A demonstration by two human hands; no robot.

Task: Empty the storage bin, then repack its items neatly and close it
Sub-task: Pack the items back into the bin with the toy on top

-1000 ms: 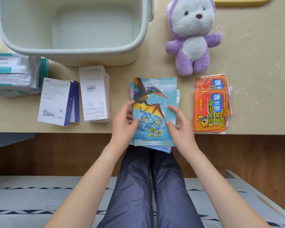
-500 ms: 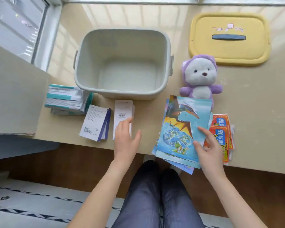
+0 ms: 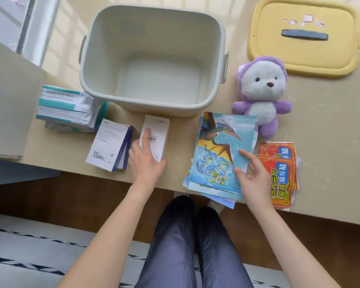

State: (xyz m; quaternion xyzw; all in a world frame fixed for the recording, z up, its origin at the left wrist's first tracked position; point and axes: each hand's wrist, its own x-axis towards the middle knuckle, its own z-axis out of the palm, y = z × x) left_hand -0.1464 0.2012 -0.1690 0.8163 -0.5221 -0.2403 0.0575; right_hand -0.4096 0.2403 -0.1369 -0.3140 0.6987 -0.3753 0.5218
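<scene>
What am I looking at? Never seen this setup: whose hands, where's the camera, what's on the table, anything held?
There is no robot here. These are a person's two bare hands, filmed by one wide-angle camera worn on their head and looking down, so there is only this one view. On the table are the empty storage bin, its yellow lid off to the right, a purple plush toy, orange packets, teal-and-white packs and a blue-and-white box. The left hand rests with straight fingers on a white box. The right hand holds a stack of picture books by its right edge. The stack overhangs the table's near edge.
</scene>
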